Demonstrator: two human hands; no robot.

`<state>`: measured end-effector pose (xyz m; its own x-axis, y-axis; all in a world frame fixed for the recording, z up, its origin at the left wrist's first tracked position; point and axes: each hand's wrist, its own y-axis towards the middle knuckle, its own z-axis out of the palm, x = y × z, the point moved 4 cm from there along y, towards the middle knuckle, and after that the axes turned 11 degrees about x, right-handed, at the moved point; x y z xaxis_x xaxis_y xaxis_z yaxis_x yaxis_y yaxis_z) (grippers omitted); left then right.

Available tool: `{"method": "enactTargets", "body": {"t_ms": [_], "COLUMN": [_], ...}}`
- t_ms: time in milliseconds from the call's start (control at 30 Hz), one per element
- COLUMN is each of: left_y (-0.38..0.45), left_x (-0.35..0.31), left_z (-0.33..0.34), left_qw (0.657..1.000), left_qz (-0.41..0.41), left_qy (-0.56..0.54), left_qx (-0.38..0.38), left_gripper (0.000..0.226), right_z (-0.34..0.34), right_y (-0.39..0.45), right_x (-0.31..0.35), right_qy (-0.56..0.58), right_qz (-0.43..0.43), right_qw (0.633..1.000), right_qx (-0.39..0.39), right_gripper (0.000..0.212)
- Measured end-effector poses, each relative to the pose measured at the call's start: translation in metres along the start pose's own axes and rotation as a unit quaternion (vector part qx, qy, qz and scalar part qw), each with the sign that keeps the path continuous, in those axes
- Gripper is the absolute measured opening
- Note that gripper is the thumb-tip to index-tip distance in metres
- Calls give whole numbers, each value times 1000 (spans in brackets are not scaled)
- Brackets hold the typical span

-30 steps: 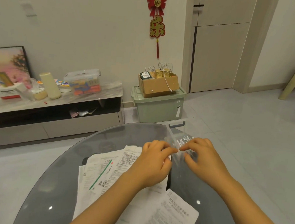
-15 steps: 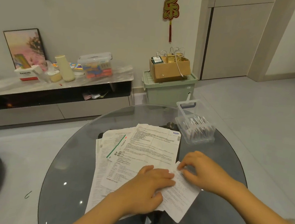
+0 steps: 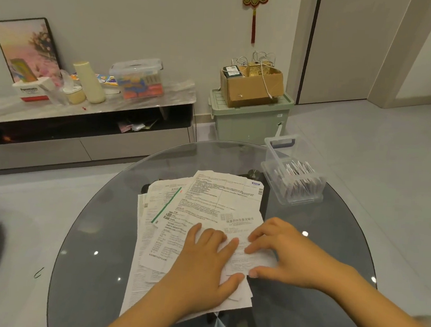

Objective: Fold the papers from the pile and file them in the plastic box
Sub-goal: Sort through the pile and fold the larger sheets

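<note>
Both my hands sit on the pile of papers (image 3: 199, 229) near the middle of the round glass table (image 3: 95, 231). My left hand (image 3: 201, 268) lies flat, fingers straight, pressing the top sheet (image 3: 243, 258). My right hand (image 3: 284, 254) is just right of it, fingers spread and lightly bent, tips touching the same sheet; thumb tips of both hands nearly meet at its near edge. Neither hand grasps anything. The plastic box (image 3: 293, 172) stands at the far right of the table, apart from the pile, lid off, with folded slips upright inside. Beyond the table: a green bin (image 3: 248, 122) with a cardboard box (image 3: 251, 86) on top.
</note>
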<state>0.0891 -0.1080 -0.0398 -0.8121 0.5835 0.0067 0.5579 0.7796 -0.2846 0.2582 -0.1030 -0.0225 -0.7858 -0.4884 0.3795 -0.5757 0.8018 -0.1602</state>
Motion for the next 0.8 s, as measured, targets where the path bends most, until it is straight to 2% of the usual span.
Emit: {"method": "enactTargets", "body": {"t_ms": [100, 200, 334, 467, 601, 667, 801], "left_y": [1, 2, 3, 1, -1, -4, -6], "left_x": [3, 5, 5, 2, 6, 9, 13], "left_z": [0, -2, -2, -7, -15, -18, -22], "left_qw": [1000, 1000, 986, 979, 973, 956, 933], "left_qz": [-2, 20, 91, 123, 61, 30, -13], "left_qy": [2, -16, -54, -75, -189, -254, -320], "left_qx": [12, -16, -131, -147, -121, -142, -165], "left_gripper": [84, 79, 47, 31, 36, 24, 21], "right_z": [3, 2, 0, -3, -8, -8, -7], "right_y": [4, 6, 8, 6, 7, 8, 9], "right_x": [1, 2, 5, 6, 6, 8, 5], "right_qy": [-2, -19, -38, -19, 32, 52, 121], "right_qz": [4, 5, 0, 0, 34, 48, 77], "right_qw": [1000, 999, 999, 1000, 999, 998, 989], "right_qx": [30, 36, 29, 22, 2, -1, -25], "right_gripper": [57, 55, 49, 34, 21, 18, 15]}}
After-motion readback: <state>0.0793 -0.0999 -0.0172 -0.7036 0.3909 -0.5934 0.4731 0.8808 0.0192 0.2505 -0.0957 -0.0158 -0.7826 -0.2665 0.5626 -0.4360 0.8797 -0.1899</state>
